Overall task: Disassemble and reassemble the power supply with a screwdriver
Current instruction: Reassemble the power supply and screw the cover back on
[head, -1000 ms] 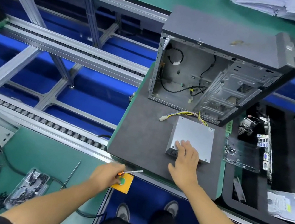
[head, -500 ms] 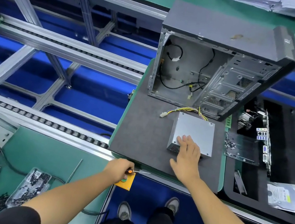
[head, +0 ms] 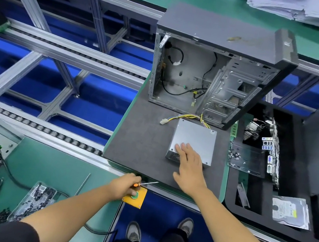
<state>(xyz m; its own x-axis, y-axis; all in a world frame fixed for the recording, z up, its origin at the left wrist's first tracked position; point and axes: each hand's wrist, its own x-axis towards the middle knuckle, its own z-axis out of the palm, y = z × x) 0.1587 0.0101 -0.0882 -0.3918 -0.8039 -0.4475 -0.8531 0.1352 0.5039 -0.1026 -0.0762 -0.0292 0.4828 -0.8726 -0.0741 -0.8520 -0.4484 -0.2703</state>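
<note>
Grey mat: carries the power supply, which lies flat toward the mat's right side, just near of the open computer case.
Power supply: silver metal box, wide face up; yellow and black wires run from its far edge to a white plug on the mat at far left.
Your right hand: palm down on the near left corner of the box, fingers straight and slightly spread, pressing on the top face.
Your left hand: at the near edge of the mat, fingers curled round the orange handle of the screwdriver; its thin shaft points right, off the box.
Yellow plate: under your left hand, with a green button on it.
Computer case: standing upright, side open toward you, black cables inside.
Black tray: right of the mat, holding a circuit board and a bagged hard drive.
Near left: bag of small dark screws on the green bench.
</note>
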